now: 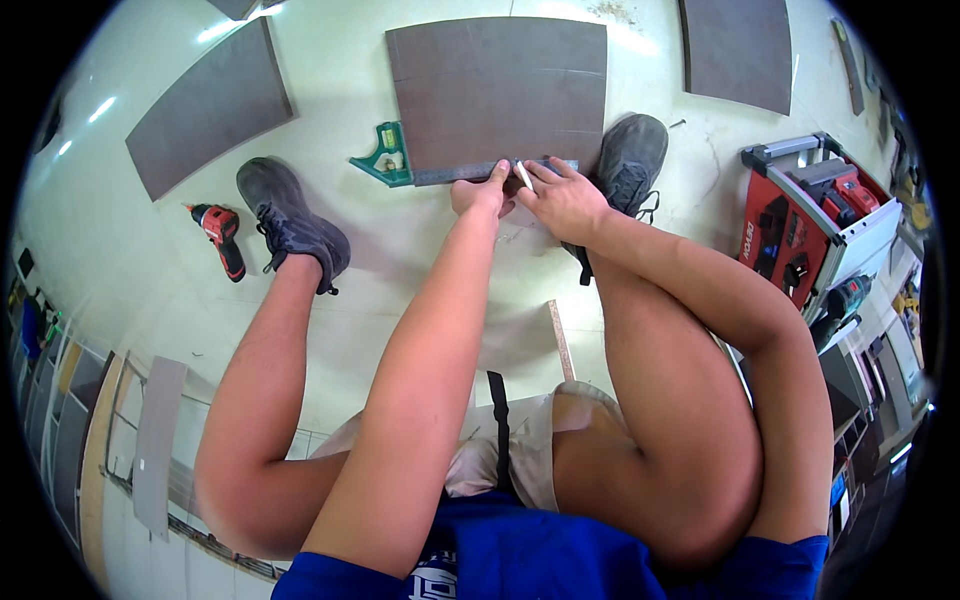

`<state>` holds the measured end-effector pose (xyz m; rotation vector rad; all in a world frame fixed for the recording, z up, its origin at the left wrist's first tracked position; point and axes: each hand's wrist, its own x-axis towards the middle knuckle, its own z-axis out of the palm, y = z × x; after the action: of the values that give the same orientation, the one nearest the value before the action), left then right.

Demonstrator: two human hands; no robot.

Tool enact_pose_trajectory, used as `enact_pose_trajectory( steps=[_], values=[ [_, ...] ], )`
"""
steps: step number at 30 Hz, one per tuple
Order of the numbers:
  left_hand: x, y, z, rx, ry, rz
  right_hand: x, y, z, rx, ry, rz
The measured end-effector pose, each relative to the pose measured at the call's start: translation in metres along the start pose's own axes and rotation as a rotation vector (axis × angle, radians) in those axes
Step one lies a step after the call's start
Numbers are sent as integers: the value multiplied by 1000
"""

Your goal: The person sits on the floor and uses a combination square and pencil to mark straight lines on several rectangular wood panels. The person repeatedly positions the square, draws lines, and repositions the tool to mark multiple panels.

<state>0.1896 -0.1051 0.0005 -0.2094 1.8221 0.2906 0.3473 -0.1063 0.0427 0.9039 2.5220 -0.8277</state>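
A dark grey-brown board lies in front of me, with thin lines across its face. Along its near edge runs the steel blade of a combination square, whose green head sits off the board's left corner. My left hand pinches the blade near its middle, thumb on top; its other fingers are partly hidden. Close beside it, my right hand grips a slim white marking pencil, its tip at the blade's edge. Some fingers of the right hand stretch over the blade.
Other boards lie at the upper left and upper right. A red cordless drill rests beside my left shoe. My right shoe touches or nearly touches the board. A red toolbox holding tools stands to the right.
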Motion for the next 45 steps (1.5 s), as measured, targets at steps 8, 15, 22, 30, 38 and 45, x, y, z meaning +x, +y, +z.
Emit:
enact_pose_trajectory(
  steps=[8, 15, 22, 30, 38, 45],
  values=[
    [4, -3, -3, 26, -3, 154, 56, 8, -56, 609, 171, 143],
    [23, -14, -3, -19, -8, 110, 132, -7, -73, 1031, 215, 168],
    [35, -26, 3, -29, 17, 218, 153, -4, -53, 1086, 6, 243],
    [29, -24, 9, -124, 93, 185, 160, -9, -46, 1107, -44, 269],
    [29, -27, 6, -112, 54, 236, 174, -13, -57, 886, -38, 138],
    [24, -27, 8, -165, 119, 285, 144, 22, -54, 763, -117, 211]
  ],
)
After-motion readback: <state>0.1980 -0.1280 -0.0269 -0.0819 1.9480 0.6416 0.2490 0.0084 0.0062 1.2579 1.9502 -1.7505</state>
